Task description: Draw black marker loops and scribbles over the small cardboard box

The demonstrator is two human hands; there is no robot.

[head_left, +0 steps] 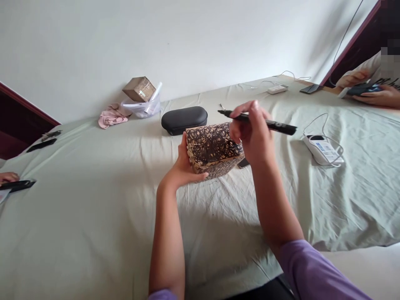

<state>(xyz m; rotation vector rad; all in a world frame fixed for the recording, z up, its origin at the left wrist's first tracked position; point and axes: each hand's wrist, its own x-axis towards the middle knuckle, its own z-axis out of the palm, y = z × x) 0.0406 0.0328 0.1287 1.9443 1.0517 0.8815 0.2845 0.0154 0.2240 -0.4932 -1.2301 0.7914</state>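
The left hand [183,166] has its fingers hidden behind the scribbled box [212,150], thumb alone showing. The right hand [253,133] covers the box's upper right corner and the middle of the black marker [275,125]. A dark object [243,163] lies mostly hidden under the box's right edge. The co-worker's hands [379,98] are cut off by the right edge, with the person above them pixelated. Another hand [6,177] is cut off at left. Print on the white device [323,149] and the small dark items [43,141] are too small to tell.
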